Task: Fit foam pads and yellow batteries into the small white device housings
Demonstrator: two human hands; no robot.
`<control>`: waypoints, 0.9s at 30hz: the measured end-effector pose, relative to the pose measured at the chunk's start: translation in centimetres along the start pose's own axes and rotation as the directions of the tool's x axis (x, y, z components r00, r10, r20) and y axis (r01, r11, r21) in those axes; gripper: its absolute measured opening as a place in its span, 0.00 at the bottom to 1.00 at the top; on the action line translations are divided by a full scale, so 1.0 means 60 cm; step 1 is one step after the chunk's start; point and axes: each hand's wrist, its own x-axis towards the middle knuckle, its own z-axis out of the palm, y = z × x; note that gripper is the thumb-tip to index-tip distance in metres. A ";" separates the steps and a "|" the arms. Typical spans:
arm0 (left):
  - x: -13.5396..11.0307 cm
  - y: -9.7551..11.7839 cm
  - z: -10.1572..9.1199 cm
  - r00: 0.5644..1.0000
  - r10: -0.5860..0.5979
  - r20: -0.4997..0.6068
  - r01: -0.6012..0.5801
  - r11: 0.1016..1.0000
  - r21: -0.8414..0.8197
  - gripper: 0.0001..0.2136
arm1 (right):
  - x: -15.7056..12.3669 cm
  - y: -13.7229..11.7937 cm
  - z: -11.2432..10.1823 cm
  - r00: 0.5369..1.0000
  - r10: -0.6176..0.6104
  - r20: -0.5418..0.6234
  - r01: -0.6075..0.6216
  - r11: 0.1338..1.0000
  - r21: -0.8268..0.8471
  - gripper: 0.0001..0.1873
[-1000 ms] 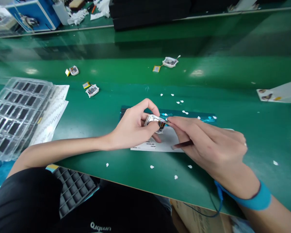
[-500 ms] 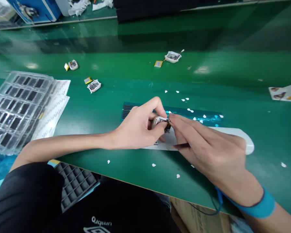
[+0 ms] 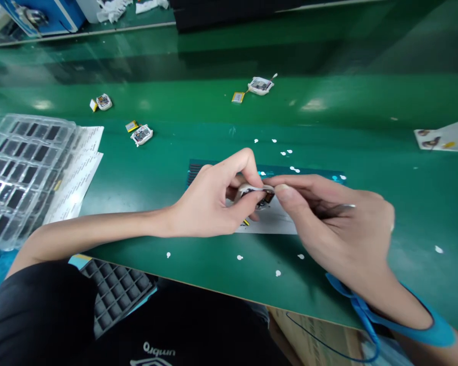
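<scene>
My left hand (image 3: 221, 195) pinches a small white electronic casing (image 3: 244, 190), which looks like a smartwatch housing, tilted so its circuit parts show. A bit of yellow (image 3: 246, 222), perhaps its battery, shows below my left fingers. The thumb and index finger of my right hand (image 3: 332, 218) are closed at the casing's right edge. A slim metal tool (image 3: 347, 206) lies tucked in the right palm; most of it is hidden, so its kind is unclear. Under both hands lie a white strip (image 3: 275, 221) and a blue-green film sheet (image 3: 309, 174).
Similar open casings with batteries lie farther back: one casing (image 3: 142, 134), another casing (image 3: 104, 101) and a third casing (image 3: 261, 85). Clear compartment trays (image 3: 30, 168) rest on printed sheets (image 3: 74, 178) at left. Several small white stickers (image 3: 239, 257) are scattered about. A blue wrist strap (image 3: 416, 320) trails a cord.
My right hand has turned, bringing its thumb up to the casing's right edge, and the metal tool now shows in its palm. My left hand keeps its hold. The view has shifted slightly.
</scene>
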 end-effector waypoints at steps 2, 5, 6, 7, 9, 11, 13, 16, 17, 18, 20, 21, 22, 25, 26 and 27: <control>0.000 0.002 -0.001 0.999 0.031 0.017 -0.032 0.999 0.028 0.10 | 0.002 0.003 0.000 1.000 0.000 0.016 -0.001 1.000 0.031 0.04; -0.001 0.007 -0.001 0.998 0.053 0.029 -0.055 0.996 0.064 0.10 | 0.002 0.008 0.000 1.000 0.005 0.028 -0.007 0.998 0.059 0.03; -0.002 0.009 -0.001 0.998 0.061 0.027 -0.063 0.995 0.082 0.10 | 0.001 0.008 0.000 0.999 0.020 0.033 -0.023 0.997 0.079 0.03; -0.002 0.010 -0.001 0.997 0.076 0.027 -0.078 0.992 0.103 0.10 | 0.001 0.007 0.000 0.998 0.044 0.040 -0.048 0.993 0.109 0.03; -0.005 0.011 0.001 0.993 0.115 0.038 -0.119 0.982 0.149 0.10 | 0.001 0.002 -0.001 0.994 0.097 0.047 -0.105 0.976 0.190 0.02; -0.007 0.013 0.002 0.989 0.138 0.057 -0.146 0.971 0.187 0.09 | 0.000 -0.004 -0.001 0.990 0.136 0.047 -0.144 0.952 0.269 0.03; -0.010 0.017 0.004 0.989 0.133 0.067 -0.145 0.967 0.208 0.09 | 0.000 -0.009 -0.003 0.989 0.148 0.031 -0.150 0.939 0.309 0.03; -0.015 0.030 0.003 0.993 0.099 0.058 -0.107 0.982 0.155 0.10 | -0.001 -0.011 -0.010 0.986 0.165 -0.011 -0.154 0.940 0.305 0.09; -0.017 0.033 0.000 0.995 0.089 0.050 -0.095 0.988 0.125 0.10 | -0.001 -0.010 -0.013 0.985 0.174 -0.020 -0.157 0.930 0.333 0.13; -0.018 0.036 -0.003 0.996 0.084 0.042 -0.088 0.991 0.098 0.10 | 0.001 -0.008 -0.016 0.983 0.182 -0.007 -0.165 0.908 0.384 0.17; -0.019 0.034 -0.013 0.995 0.091 0.030 -0.093 0.993 0.072 0.13 | 0.006 -0.002 -0.022 0.986 0.154 0.063 -0.165 0.846 0.508 0.23; -0.019 0.029 -0.019 0.995 0.097 0.024 -0.098 0.993 0.068 0.15 | 0.009 0.001 -0.025 0.987 0.119 0.103 -0.156 0.831 0.534 0.25; -0.018 0.021 -0.024 0.995 0.103 0.021 -0.104 0.992 0.065 0.16 | 0.012 0.003 -0.028 0.987 0.078 0.139 -0.140 0.842 0.521 0.26; -0.017 -0.013 -0.039 0.990 0.138 0.033 -0.141 0.985 0.100 0.15 | 0.020 0.009 -0.031 0.980 0.028 0.197 -0.101 0.924 0.369 0.33; -0.016 -0.025 -0.042 0.985 0.167 0.034 -0.170 0.974 0.149 0.13 | 0.021 0.010 -0.031 0.977 0.050 0.209 -0.119 0.936 0.332 0.35; -0.015 -0.036 -0.045 0.979 0.201 0.030 -0.203 0.956 0.212 0.12 | 0.022 0.011 -0.030 0.971 0.089 0.222 -0.157 0.938 0.308 0.36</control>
